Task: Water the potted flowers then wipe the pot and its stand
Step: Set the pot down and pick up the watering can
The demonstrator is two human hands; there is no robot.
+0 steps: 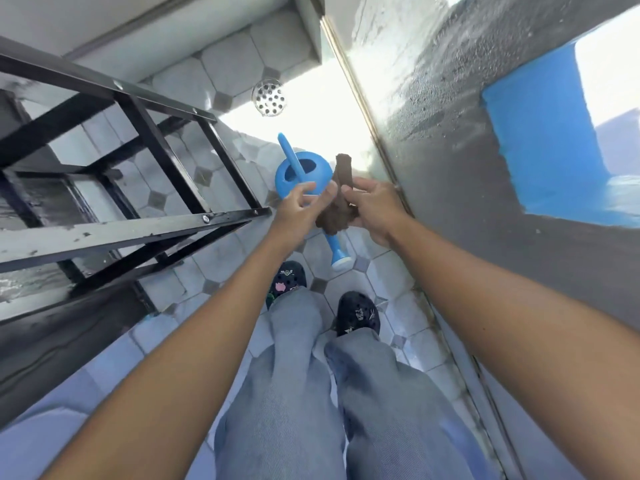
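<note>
Both hands, left hand [304,202] and right hand [372,206], are pinching a limp brown cloth [341,195] above the watering can [299,174]; soft, light, likely best bunched.

One blue watering can [300,174] is lying on the tiled floor [381,271], near its far edge by the wall. One brown cloth [341,195] is hanging between two hands, the left hand [301,206] and the right hand [372,209], both pinching it. One black metal stand [131,216] is standing along the floor's left edge. One round drain cover [269,98] is sitting at the far end. Two black shoes, one [287,280] and the other [358,313], are standing on the floor.
</note>
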